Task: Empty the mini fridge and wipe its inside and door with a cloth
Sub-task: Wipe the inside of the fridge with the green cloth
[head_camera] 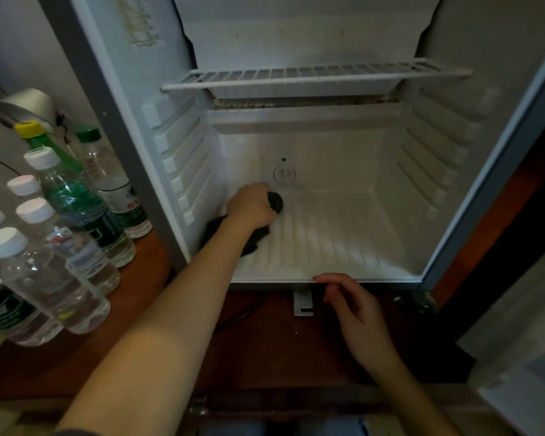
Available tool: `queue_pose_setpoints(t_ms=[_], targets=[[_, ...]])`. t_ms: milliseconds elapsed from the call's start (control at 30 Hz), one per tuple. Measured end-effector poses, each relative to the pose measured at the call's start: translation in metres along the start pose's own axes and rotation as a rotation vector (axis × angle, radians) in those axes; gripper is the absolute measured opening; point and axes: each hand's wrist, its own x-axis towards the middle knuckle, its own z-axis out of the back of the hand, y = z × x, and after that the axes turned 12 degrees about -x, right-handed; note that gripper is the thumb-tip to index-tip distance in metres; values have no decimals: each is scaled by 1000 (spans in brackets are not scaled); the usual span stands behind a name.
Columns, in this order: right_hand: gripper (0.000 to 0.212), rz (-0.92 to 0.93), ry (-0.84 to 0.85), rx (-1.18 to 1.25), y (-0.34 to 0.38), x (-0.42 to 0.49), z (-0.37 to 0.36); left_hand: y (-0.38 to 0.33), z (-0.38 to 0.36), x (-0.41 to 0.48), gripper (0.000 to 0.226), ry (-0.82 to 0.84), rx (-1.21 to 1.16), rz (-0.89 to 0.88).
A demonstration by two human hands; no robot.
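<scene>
The white mini fridge [343, 234] stands open before me with nothing stored inside. My left hand [252, 204] is deep in the back left corner of its ribbed floor, gripping a dark cloth [258, 236] that bunches out under the wrist and past the fingers. My right hand [356, 306] hangs in front of the fridge's lower front lip, fingers loosely curled, index tip touching the edge, holding nothing. A white wire shelf [315, 77] sits in the upper part of the cavity.
Several clear plastic water bottles [54, 272] with white, green and yellow caps stand on the brown wooden surface [145, 272] left of the fridge. The fridge door [523, 357] is swung open at the right. A metal hinge bracket [303, 305] sits under the front lip.
</scene>
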Motion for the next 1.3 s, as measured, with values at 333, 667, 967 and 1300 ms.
queue_pose_setpoints(t_ms=[333,667,967,1300], targets=[[22,-9,-20,-4,-6,0,-1,20,-6,-48,48,-307,-429,-114],[24,0,-12,-2,-10,2,0,9,6,31,28,-80,195,-42],[23,-5,20,31,-4,1,-2,23,1,-92,46,8,235,-267],[25,-15,13,25,-5,1,-2,7,5,35,38,37,55,-127]])
